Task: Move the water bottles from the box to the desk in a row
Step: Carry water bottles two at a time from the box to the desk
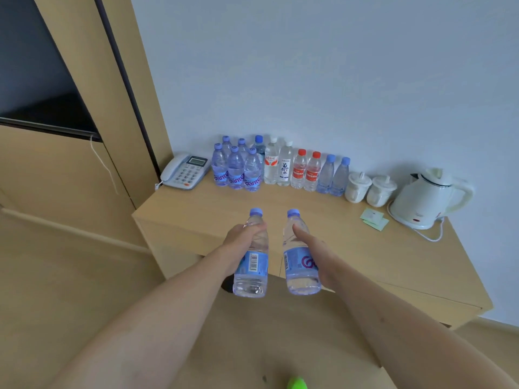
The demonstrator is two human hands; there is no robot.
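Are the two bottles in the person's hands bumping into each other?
Apart. The head view shows desk and floor between the left bottle and the right bottle along their whole length.

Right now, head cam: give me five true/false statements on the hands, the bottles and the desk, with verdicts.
1. Each hand holds a clear plastic water bottle with a lilac cap. True: left hand grips the left-held bottle; right hand holds the right-held bottle.
2. Both held bottles stand on the light wooden desk. False: they are in the air before it.
3. Two red-capped bottles stand in the row by the wall. True.
4. The white electric kettle sits left of the grey telephone. False: it is at the far right.
5. The two white lidded cups lie tipped over. False: upright.
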